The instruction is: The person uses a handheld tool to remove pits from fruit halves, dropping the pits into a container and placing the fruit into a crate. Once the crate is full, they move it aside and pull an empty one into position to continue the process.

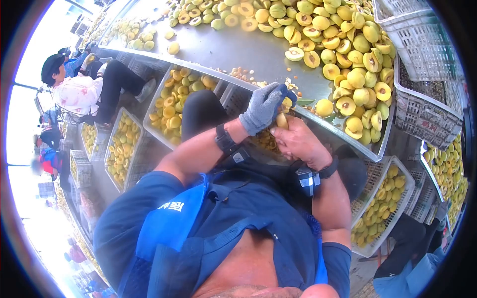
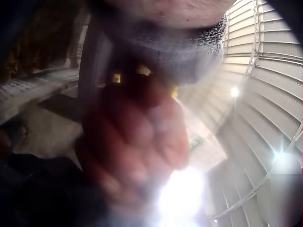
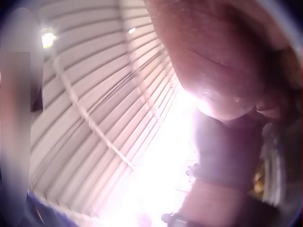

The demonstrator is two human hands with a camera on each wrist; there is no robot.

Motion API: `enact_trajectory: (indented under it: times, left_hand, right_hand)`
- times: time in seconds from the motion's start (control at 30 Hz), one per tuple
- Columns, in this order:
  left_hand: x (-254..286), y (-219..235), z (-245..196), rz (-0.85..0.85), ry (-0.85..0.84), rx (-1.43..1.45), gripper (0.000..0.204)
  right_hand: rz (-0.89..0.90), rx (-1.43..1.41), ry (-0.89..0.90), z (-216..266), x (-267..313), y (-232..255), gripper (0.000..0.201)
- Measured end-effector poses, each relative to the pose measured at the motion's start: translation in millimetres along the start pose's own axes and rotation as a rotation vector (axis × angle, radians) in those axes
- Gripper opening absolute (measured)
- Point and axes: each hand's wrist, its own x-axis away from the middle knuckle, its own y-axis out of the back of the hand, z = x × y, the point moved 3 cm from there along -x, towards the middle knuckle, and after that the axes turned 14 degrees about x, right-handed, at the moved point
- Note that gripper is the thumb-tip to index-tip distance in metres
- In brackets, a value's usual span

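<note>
At the near edge of a metal table, my two hands meet in the head view. My left hand (image 1: 263,108), in a grey knit glove with dark blue fingertips, curls round a yellow stone fruit (image 1: 286,103), mostly covered by the fingers. Just below it my bare right hand (image 1: 299,140) pinches a pale tan, elongated piece (image 1: 282,120); I cannot tell what it is. The left wrist view shows the bare right hand (image 2: 137,132) with curled fingers, blurred, under the glove's cuff. In the right wrist view the bare right hand (image 3: 222,56) fills the top.
Halved yellow fruit (image 1: 355,74) is heaped on the metal table (image 1: 223,47), with loose pits (image 1: 238,74) along its edge. Crates of fruit stand left (image 1: 124,144) and right (image 1: 382,206). Stacked crates (image 1: 422,44) rise at the right. A seated person (image 1: 74,92) is at the left.
</note>
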Motion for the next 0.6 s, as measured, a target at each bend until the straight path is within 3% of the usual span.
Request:
enact_trajectory:
  times: [0.03, 0.1, 0.2, 0.23, 0.33, 0.4, 0.47, 0.5, 0.57, 0.6]
  left_hand:
    - [-1.7, -0.4, -5.5, -0.002, 0.000, 0.000, 0.025]
    - [-0.3, -0.6, -7.6, -0.190, 0.415, 0.567, 0.027]
    - [6.2, 3.3, -9.0, -0.231, 0.486, 0.506, 0.030]
    - [7.2, 13.6, -14.0, -0.048, 0.689, 0.423, 0.046]
    - [3.1, 25.4, -30.7, -0.138, 0.819, 0.481, 0.042]
    - [10.4, 33.9, -16.0, -0.128, 0.828, 0.509, 0.039]
    - [16.2, 43.2, -11.3, -0.264, 0.966, 0.741, 0.030]
    - [19.7, 50.1, -2.8, -0.293, 0.954, 0.748, 0.030]
    - [27.3, 62.3, 16.8, -0.369, 0.971, 1.157, 0.029]
    - [30.8, 71.0, 22.2, -0.406, 0.951, 1.157, 0.029]
  right_hand:
    - [0.026, -0.019, 0.002, 1.0, 1.8, -1.1, 0.011]
    - [0.057, -0.028, 0.005, 1.9, 2.8, -4.3, 0.014]
    - [0.054, 0.106, 0.017, 2.8, -0.8, -5.7, 0.015]
    - [0.078, 0.091, 0.010, 2.7, -1.5, -7.2, 0.014]
    - [0.124, 0.113, 0.037, 4.0, -6.0, -16.5, 0.014]
    - [0.146, 0.159, 0.065, 6.5, -7.6, -23.1, 0.017]
    - [0.142, 0.205, 0.103, 10.4, -9.4, -29.0, 0.015]
    - [0.159, 0.229, 0.098, 11.7, -10.3, -30.3, 0.015]
    - [0.073, 0.228, -0.021, 10.1, -14.0, -24.5, 0.015]
    - [0.100, 0.254, -0.023, -2.2, -22.4, -22.5, 0.015]
